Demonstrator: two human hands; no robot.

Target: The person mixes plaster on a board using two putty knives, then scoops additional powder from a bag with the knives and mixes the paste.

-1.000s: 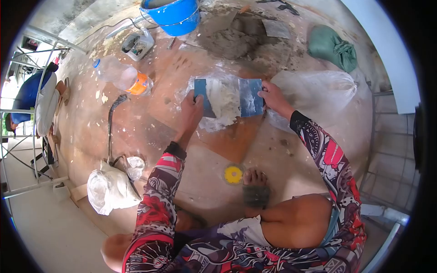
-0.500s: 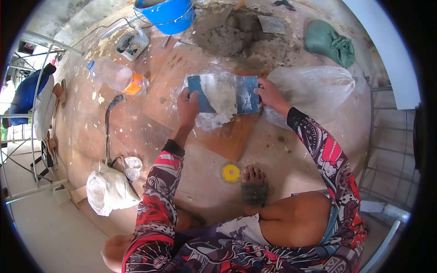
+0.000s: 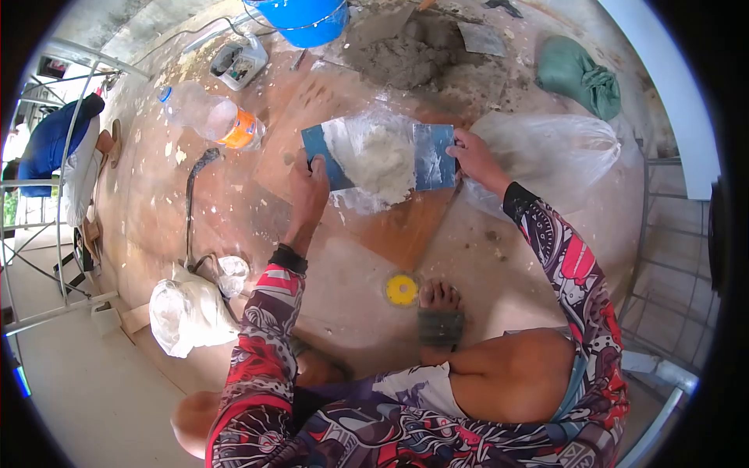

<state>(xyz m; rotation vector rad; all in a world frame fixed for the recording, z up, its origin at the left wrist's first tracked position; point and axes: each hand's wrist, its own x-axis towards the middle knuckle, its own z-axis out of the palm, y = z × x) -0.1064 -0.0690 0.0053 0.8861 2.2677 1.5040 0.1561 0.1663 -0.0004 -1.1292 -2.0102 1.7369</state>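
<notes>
My left hand (image 3: 310, 183) grips the outer edge of a tilted blue flat plate (image 3: 318, 148), thumb on top. My right hand (image 3: 474, 158) pinches the right edge of a second blue flat plate (image 3: 434, 160), smeared with white powder. Between the two plates lies a heap of whitish-grey powder (image 3: 381, 160), covering the plates' inner edges. Beneath is a powder-dusted sheet, apparently clear plastic, on a brown board (image 3: 402, 234). Right of my right hand lies a translucent plastic bag (image 3: 546, 156).
Behind are a blue bucket (image 3: 304, 23), a cut-open white jug (image 3: 240, 62), a grey mortar pile (image 3: 409, 54) and a green sack (image 3: 577, 74). A plastic bottle (image 3: 211, 117) lies left. A yellow disc (image 3: 402, 289) sits by my foot; a white bag (image 3: 187, 316) stands lower left.
The two plates have moved apart, the left one leftward and now tilted, the right one slightly rightward. The powder between them is spread wider. The camera view has shifted a little.
</notes>
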